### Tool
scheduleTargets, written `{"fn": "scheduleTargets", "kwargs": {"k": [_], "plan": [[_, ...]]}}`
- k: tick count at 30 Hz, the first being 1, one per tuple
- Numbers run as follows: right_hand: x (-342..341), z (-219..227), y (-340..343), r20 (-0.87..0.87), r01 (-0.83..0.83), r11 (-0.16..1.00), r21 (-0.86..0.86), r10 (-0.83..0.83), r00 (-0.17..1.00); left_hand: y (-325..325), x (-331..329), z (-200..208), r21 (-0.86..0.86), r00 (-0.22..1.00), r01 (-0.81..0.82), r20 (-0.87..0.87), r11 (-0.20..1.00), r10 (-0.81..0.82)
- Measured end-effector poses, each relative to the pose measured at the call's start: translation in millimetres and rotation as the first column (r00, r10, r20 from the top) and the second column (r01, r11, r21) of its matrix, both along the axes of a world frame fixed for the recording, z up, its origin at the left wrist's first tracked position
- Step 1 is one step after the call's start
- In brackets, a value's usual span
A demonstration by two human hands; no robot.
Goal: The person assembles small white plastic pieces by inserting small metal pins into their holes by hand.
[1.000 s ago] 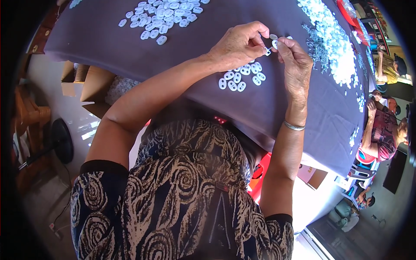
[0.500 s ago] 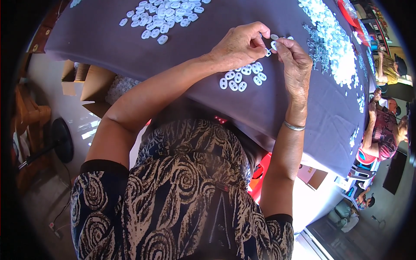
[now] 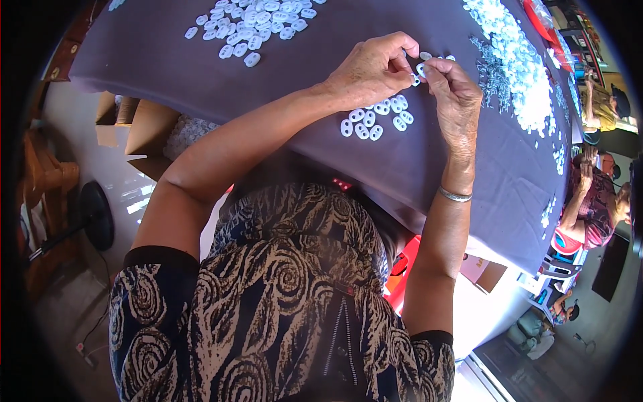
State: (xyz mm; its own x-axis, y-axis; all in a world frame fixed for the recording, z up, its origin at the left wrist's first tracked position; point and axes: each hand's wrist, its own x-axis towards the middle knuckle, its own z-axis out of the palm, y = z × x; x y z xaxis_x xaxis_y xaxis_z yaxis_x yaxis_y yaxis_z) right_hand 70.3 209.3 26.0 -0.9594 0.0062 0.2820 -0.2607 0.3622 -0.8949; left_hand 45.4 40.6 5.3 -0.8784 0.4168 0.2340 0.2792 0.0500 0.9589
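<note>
My left hand (image 3: 375, 72) is closed in a pinch above the dark tablecloth (image 3: 321, 144). A small white plastic piece (image 3: 416, 81) shows at its fingertips, partly hidden. Against it, my right hand (image 3: 459, 97) pinches a white oval plastic piece (image 3: 421, 70) between thumb and fingers. The two hands nearly touch. Just below them lies a loose group of white two-holed ovals (image 3: 370, 119). A few more white pieces (image 3: 426, 56) lie behind my fingertips, partly covered.
A pile of white ovals (image 3: 258, 27) lies at the far left. Small dark grey parts (image 3: 494, 74) and a large white heap (image 3: 519, 60) spread along the right. A red tub (image 3: 540, 19) stands beyond. Cardboard boxes (image 3: 149, 127) are left of the table; other people sit at right.
My hands stay pinched together in almost the same place, with only a slight shift at the fingertips. At the right, a co-worker's hands have moved a little.
</note>
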Motion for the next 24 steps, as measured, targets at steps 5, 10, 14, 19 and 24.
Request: {"fn": "scheduleTargets", "kwargs": {"k": [5, 10, 14, 19, 24], "plan": [[-0.4, -1.2, 0.6, -0.029, -0.013, 1.0, 0.015, 0.014, 0.999, 1.7, -0.4, -1.7, 0.057, 1.0, -0.016, 0.014, 0.998, 0.015], [-0.7, -2.0, -0.8, -0.055, -0.057, 0.998, 0.016, 0.058, 0.997, 2.5, -0.9, -3.3, 0.127, 0.999, -0.014, 0.031, 0.992, 0.01], [-0.2, -3.2, -2.2, -0.092, -0.081, 0.996, 0.034, 0.083, 0.992, 1.3, -1.0, -3.2, 0.11, 0.998, -0.014, 0.069, 0.994, 0.007], [2.1, -4.0, -2.1, -0.085, -0.079, 0.996, 0.044, 0.083, 0.993, 0.1, -1.5, -2.2, 0.115, 0.992, -0.012, 0.124, 0.993, -0.003], [7.3, 1.6, -4.8, -0.053, -0.142, 0.99, -0.002, 0.142, 0.988, -1.2, -1.4, 6.1, 0.16, 0.974, 0.012, 0.223, 0.987, -0.048]]}}
